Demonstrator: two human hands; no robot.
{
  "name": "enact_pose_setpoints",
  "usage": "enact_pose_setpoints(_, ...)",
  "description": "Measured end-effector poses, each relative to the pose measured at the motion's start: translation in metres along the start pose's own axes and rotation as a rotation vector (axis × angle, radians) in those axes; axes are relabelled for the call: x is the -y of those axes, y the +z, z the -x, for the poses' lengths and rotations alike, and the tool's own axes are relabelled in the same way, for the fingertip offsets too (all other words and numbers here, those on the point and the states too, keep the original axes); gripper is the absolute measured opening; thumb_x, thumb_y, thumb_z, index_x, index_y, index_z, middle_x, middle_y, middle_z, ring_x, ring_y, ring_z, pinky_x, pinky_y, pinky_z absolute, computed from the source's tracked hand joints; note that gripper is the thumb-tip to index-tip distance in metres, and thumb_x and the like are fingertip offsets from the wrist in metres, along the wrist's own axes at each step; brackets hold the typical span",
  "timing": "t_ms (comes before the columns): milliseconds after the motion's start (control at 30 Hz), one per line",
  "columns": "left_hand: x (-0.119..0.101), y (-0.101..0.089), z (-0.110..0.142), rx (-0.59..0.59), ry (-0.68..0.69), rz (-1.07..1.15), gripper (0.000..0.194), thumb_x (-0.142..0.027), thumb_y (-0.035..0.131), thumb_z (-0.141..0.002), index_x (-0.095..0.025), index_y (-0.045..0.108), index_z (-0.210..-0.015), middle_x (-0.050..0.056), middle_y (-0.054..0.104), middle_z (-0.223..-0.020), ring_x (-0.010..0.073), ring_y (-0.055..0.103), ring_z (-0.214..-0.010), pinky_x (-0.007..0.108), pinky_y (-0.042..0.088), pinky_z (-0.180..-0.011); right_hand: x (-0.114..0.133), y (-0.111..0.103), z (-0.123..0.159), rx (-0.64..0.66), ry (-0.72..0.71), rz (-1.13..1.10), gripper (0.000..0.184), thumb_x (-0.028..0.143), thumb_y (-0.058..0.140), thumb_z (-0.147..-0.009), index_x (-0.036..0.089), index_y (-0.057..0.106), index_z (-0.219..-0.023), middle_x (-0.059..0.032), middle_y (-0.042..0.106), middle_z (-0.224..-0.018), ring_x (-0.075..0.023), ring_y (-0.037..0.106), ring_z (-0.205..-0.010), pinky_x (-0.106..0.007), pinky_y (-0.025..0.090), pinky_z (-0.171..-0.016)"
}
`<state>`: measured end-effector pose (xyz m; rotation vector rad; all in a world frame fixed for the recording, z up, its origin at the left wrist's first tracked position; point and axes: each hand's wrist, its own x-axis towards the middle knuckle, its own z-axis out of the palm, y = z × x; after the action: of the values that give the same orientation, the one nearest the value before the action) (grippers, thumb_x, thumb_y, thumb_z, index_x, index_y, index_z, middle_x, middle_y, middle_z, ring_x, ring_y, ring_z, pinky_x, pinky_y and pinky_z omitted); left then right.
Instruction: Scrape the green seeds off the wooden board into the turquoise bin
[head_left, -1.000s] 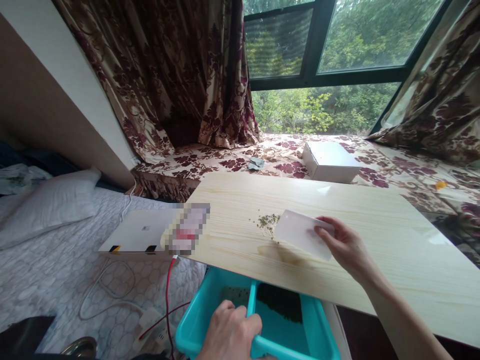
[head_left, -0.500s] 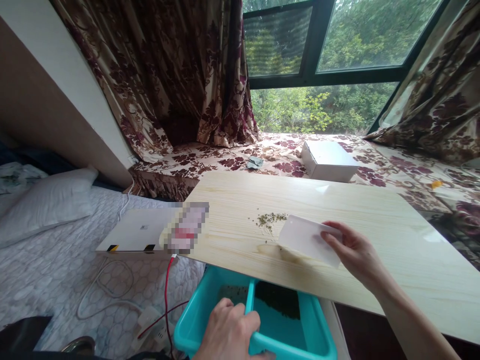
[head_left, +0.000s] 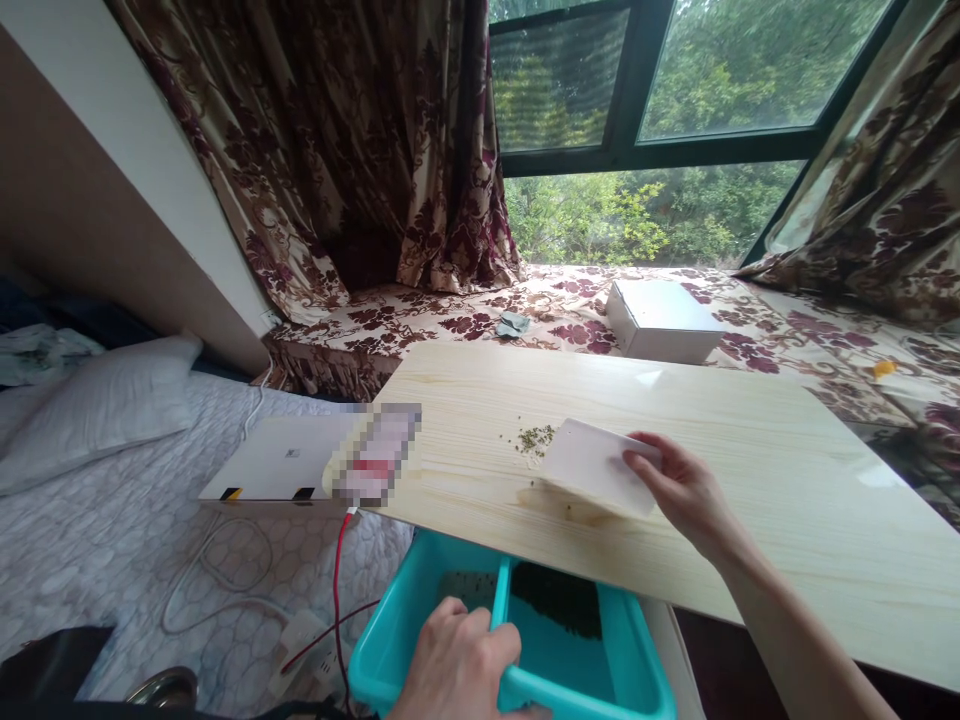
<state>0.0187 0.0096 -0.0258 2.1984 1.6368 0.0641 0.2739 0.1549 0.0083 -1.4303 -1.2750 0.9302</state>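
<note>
My right hand (head_left: 681, 490) pinches the right end of a thin white plastic scraper sheet (head_left: 596, 464), tilted over the wooden tabletop (head_left: 757, 470). Its left edge reaches a scatter of small greenish-brown grains (head_left: 535, 438), covering part of them. Below the table's front edge, my left hand (head_left: 465, 655) is closed on the divider of a turquoise two-compartment bin (head_left: 652, 660). Dark granular matter (head_left: 559, 600) lies in the bin's right compartment. A few specks show in the left one, partly hidden by my hand.
A pixelated phone-like object (head_left: 379, 455) with a red cable (head_left: 337, 590) rests at the table's left corner, by a flat white box (head_left: 277, 455) on the bed. Behind the table, another white box (head_left: 664, 320) and a small cloth (head_left: 512, 323) lie on the floral window seat.
My right hand has moved left with the scraper sheet, which now covers more of the grains' right side. My left hand stays on the bin. The view has shifted slightly.
</note>
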Motion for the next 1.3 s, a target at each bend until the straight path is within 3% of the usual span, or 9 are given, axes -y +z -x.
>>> enact_pose_setpoints(200, 0.001, -0.005, 0.002, 0.006, 0.008, -0.011, 0.035, -0.056, 0.076, -0.062, -0.025, 0.065, -0.073, 0.0, 0.063, -0.072, 0.0248, 0.057, -0.078, 0.034, 0.041, -0.076, 0.0, 0.015, -0.009, 0.162, -0.085, 0.037, 0.035, 0.045, 0.067, -0.07, 0.018, 0.065, -0.092, -0.0035, 0.069, -0.071, -0.018, 0.063, -0.058, -0.026, 0.046, -0.047)
enact_pose_setpoints(400, 0.002, -0.01, 0.005, 0.026, -0.004, -0.013, 0.033, -0.054, 0.075, -0.063, -0.023, 0.065, -0.072, 0.001, 0.063, -0.071, 0.0241, 0.057, -0.075, 0.033, 0.042, -0.073, 0.003, 0.01, -0.013, 0.312, -0.095, 0.082, 0.034, 0.046, 0.065, -0.074, 0.019, 0.064, -0.093, -0.0024, 0.067, -0.074, -0.0172, 0.06, -0.062, -0.027, 0.047, -0.054)
enact_pose_setpoints(700, -0.006, -0.014, 0.001, 0.116, -0.023, -0.033, 0.034, -0.054, 0.073, -0.066, -0.022, 0.067, -0.075, 0.004, 0.064, -0.076, 0.0264, 0.058, -0.081, 0.036, 0.043, -0.077, 0.007, -0.01, 0.044, 0.433, -0.027, 0.066, 0.034, 0.05, 0.066, -0.074, 0.019, 0.068, -0.088, -0.0038, 0.068, -0.076, -0.0175, 0.061, -0.065, -0.025, 0.05, -0.055)
enact_pose_setpoints(767, -0.009, -0.012, -0.002, 0.145, 0.01, -0.036, 0.037, -0.057, 0.073, -0.066, -0.022, 0.067, -0.078, 0.004, 0.065, -0.078, 0.0271, 0.058, -0.082, 0.037, 0.042, -0.078, 0.006, -0.022, 0.054, 0.326, -0.001, 0.04, 0.036, 0.05, 0.069, -0.071, 0.019, 0.069, -0.09, -0.0049, 0.07, -0.077, -0.0184, 0.063, -0.065, -0.025, 0.051, -0.054)
enact_pose_setpoints(900, -0.019, -0.008, -0.01, 0.136, 0.118, -0.022, 0.04, -0.062, 0.071, -0.066, -0.025, 0.067, -0.08, 0.003, 0.065, -0.077, 0.0252, 0.059, -0.079, 0.034, 0.041, -0.078, 0.005, -0.05, 0.049, -0.094, 0.084, -0.071, 0.04, 0.046, 0.078, -0.058, 0.021, 0.07, -0.088, -0.0058, 0.073, -0.076, -0.0213, 0.066, -0.066, -0.026, 0.054, -0.054)
enact_pose_setpoints(1000, -0.024, -0.007, -0.015, 0.13, 0.195, -0.076, 0.018, -0.043, 0.067, -0.077, -0.025, 0.066, -0.079, 0.001, 0.064, -0.071, 0.0203, 0.058, -0.068, 0.029, 0.04, -0.072, 0.001, -0.061, 0.032, -0.29, 0.138, -0.041, 0.037, 0.042, 0.076, -0.059, 0.021, 0.069, -0.089, -0.0043, 0.072, -0.071, -0.0188, 0.064, -0.058, -0.024, 0.051, -0.046)
enact_pose_setpoints(1067, -0.025, -0.006, -0.017, 0.13, 0.228, -0.116, 0.004, -0.027, 0.063, -0.08, -0.026, 0.067, -0.08, 0.001, 0.063, -0.071, 0.0193, 0.057, -0.067, 0.027, 0.039, -0.068, -0.005, -0.061, 0.02, -0.327, 0.144, -0.019, 0.036, 0.041, 0.072, -0.061, 0.019, 0.068, -0.091, -0.0039, 0.071, -0.07, -0.018, 0.063, -0.055, -0.024, 0.05, -0.045)
enact_pose_setpoints(1133, -0.023, -0.004, -0.019, 0.127, 0.234, -0.145, 0.008, -0.022, 0.062, -0.08, -0.027, 0.067, -0.081, 0.001, 0.064, -0.071, 0.0198, 0.058, -0.069, 0.026, 0.038, -0.067, -0.013, -0.055, 0.009, -0.321, 0.143, -0.019, 0.037, 0.041, 0.07, -0.062, 0.018, 0.067, -0.091, -0.0043, 0.071, -0.071, -0.0181, 0.063, -0.057, -0.025, 0.051, -0.047)
enact_pose_setpoints(1300, -0.016, 0.004, -0.023, 0.122, 0.219, -0.144, 0.009, -0.035, 0.065, -0.082, -0.027, 0.069, -0.081, 0.002, 0.066, -0.073, 0.0208, 0.058, -0.07, 0.027, 0.038, -0.068, -0.032, -0.034, -0.012, -0.322, 0.131, -0.021, 0.037, 0.04, 0.067, -0.065, 0.017, 0.067, -0.094, -0.0047, 0.069, -0.076, -0.0167, 0.062, -0.059, -0.024, 0.048, -0.047)
